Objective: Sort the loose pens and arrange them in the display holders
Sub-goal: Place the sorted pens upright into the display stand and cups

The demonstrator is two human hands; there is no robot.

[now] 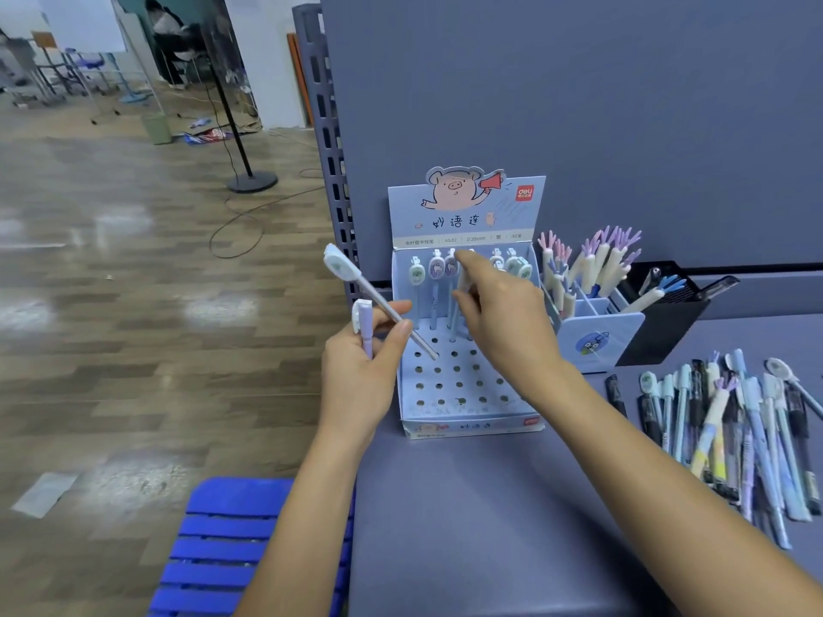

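A pale blue cardboard display holder (458, 420) with a pig picture stands at the desk's left edge, its perforated base holding several capped pens upright in the back row. My left hand (360, 371) grips two pens: a white one with a green-white cap (356, 280) slanting up left, and a lilac one (366, 331). My right hand (503, 322) reaches over the holder and pinches a pale pen (463, 282) upright in the back row. Loose pens (730, 425) lie in a heap on the desk at right.
A smaller blue holder (596, 340) with antler-topped pens and a black pen cup (668, 322) stand right of the display. A grey partition (579, 104) backs the desk. A blue slatted chair (231, 545) sits at lower left, wooden floor beyond.
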